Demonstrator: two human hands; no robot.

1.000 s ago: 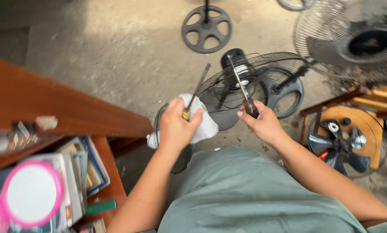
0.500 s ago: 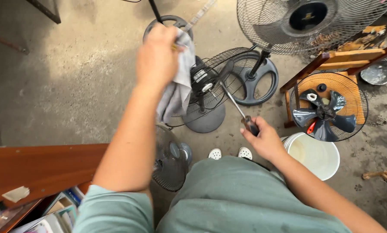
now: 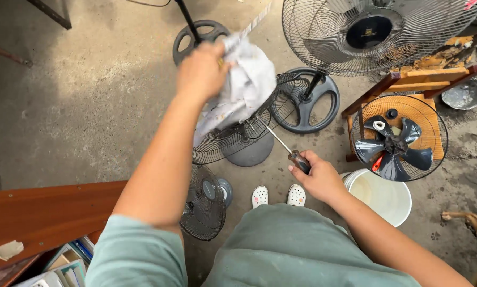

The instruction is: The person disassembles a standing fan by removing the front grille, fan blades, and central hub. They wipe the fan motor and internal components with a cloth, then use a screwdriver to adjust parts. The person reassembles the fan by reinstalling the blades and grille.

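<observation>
1. The left hand (image 3: pixel 204 72) is closing its grip around a crumpled white cloth (image 3: pixel 237 87), and a thin striped rod (image 3: pixel 254 22) is poking out above the fist; the arm is reaching forward, raised over the floor.
2. The right hand (image 3: pixel 319 178) is wrapping its grip fully around the dark handle of a screwdriver (image 3: pixel 285 146), whose thin shaft is pointing up and to the left, towards the cloth.
3. The cloth is hanging over a wire fan guard (image 3: pixel 233 135), which is standing on a round grey base (image 3: pixel 247 151) on the concrete floor (image 3: pixel 90 106); whether the screwdriver tip is touching the guard cannot be told.
4. A small fan (image 3: pixel 205 202) is lying just beside the left arm, near the person's white shoes (image 3: pixel 278 195).
5. A dark wheel-shaped base (image 3: pixel 307 101) is resting just behind the guard, carrying the pole of a large standing fan (image 3: pixel 368 34).
6. An orange guard holding a dark fan blade (image 3: pixel 395 146) is lying to the right, against a wooden frame (image 3: pixel 408 85).
7. A white bucket (image 3: pixel 382 196) is sitting just beside the right wrist.
8. A brown wooden counter (image 3: pixel 47 212) is filling the lower left corner, with books (image 3: pixel 63 263) below its edge.
</observation>
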